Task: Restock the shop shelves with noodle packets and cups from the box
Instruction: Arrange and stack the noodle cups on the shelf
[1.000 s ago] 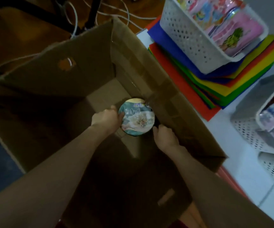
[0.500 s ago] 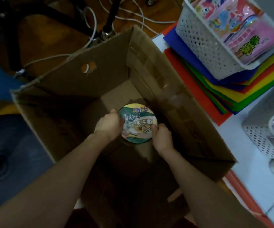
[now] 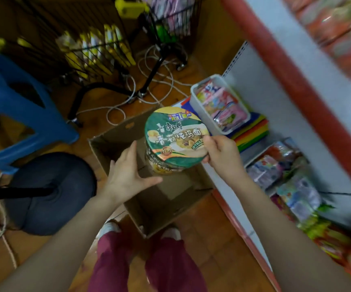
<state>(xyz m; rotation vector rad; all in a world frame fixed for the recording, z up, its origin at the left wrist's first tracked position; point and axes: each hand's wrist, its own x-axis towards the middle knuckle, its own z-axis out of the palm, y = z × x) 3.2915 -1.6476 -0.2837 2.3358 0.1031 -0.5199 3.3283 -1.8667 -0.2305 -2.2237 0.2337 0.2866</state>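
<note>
The person stands right over the open cardboard box (image 3: 160, 211) on the floor, maroon trousers (image 3: 170, 266) and pale shoes at its near edge. The noodle cup (image 3: 175, 140) is up in the air above the box's far right corner, well clear of the box, its green and yellow lid tilted towards the person. The right hand (image 3: 223, 152) has it by the right rim: the thumb lies on the lid and the other fingers (image 3: 209, 142) curl under the edge, pinching the rim between them. The left hand (image 3: 128, 178) is above the middle of the box, palm towards the cup, with its fingers (image 3: 131, 152) straight and spread wide. They stand just beside the cup's left wall, the thumb reaching under its base; I cannot tell whether any of them touches it. To the right of the box run the shop shelves (image 3: 280, 106) with a red front edge, blurred packets lying on them. Beyond the box's far right corner a white basket (image 3: 195, 95) of pink packets sits on a stack of coloured sheets (image 3: 252, 131). To the left of the box are a dark round cushion (image 3: 50, 192) and a blue plastic stool (image 3: 12, 98), and behind it white cables (image 3: 149, 81) trail beneath a black wire rack (image 3: 98, 49).
</note>
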